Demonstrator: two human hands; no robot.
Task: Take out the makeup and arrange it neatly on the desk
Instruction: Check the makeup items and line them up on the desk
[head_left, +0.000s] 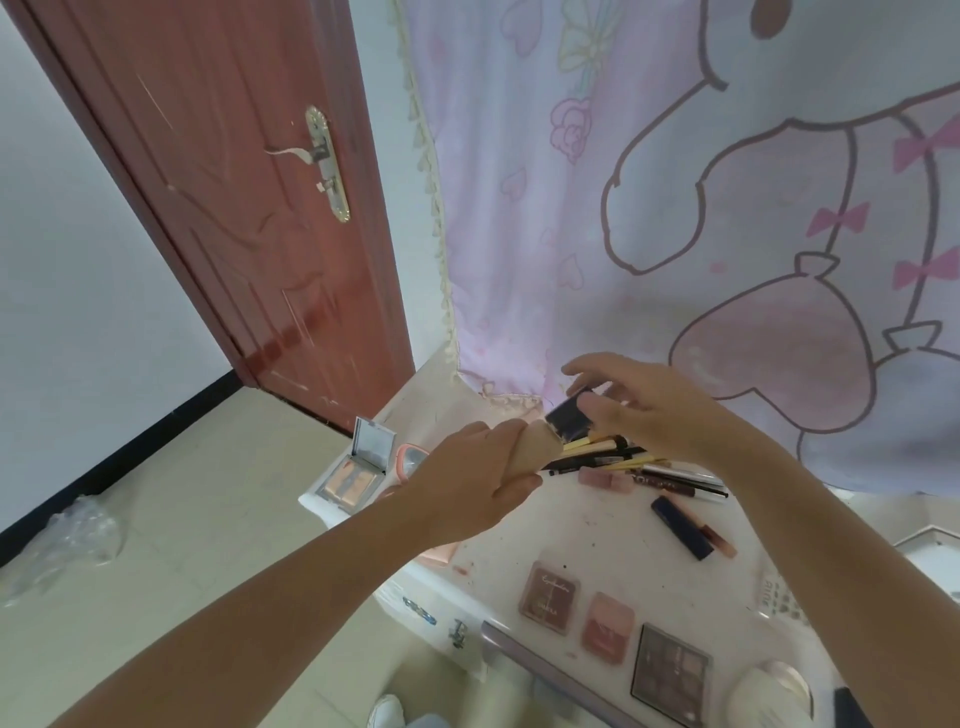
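I hold a beige bottle (535, 446) with a dark cap (570, 414) above the desk (613, 525): my left hand (467, 488) grips the body, my right hand (644, 410) pinches the cap with its fingers. Three palettes (549, 597) already lie in a row, but the brushes and pencils (623, 457) are still in a heap, so I judge about half remains.
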